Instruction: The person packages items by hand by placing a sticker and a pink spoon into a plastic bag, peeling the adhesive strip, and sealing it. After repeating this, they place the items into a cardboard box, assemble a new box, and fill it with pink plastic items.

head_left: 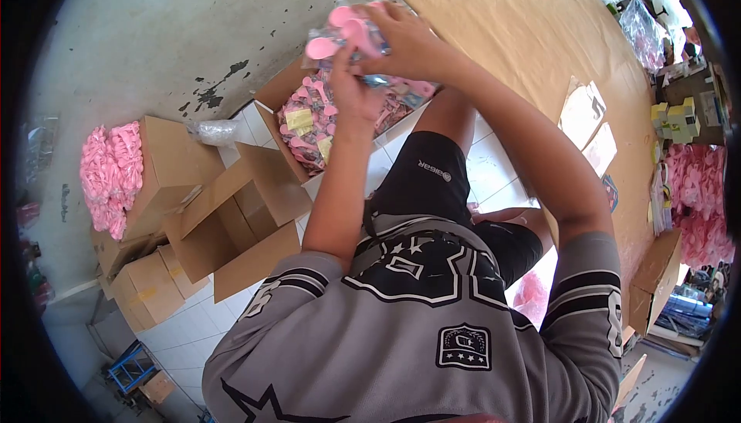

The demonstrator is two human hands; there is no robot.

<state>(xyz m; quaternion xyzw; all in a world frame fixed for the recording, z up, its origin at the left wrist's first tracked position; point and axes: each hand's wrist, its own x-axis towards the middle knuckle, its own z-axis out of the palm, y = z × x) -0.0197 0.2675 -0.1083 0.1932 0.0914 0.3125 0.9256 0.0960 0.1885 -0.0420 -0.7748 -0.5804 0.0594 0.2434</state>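
Packet of pink spoons [321, 48] is held in both left hand [356, 97] and right hand [405, 38]; below the grip, carton [282, 89] is largely filled with similar packets [296, 104]. Amount left can't be told.

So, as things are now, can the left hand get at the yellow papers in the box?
Probably yes: the yellow papers lie uncovered in the box, close beside the left hand. But it looks busy, with the right hand, at a pink packet, so it may need freeing first.
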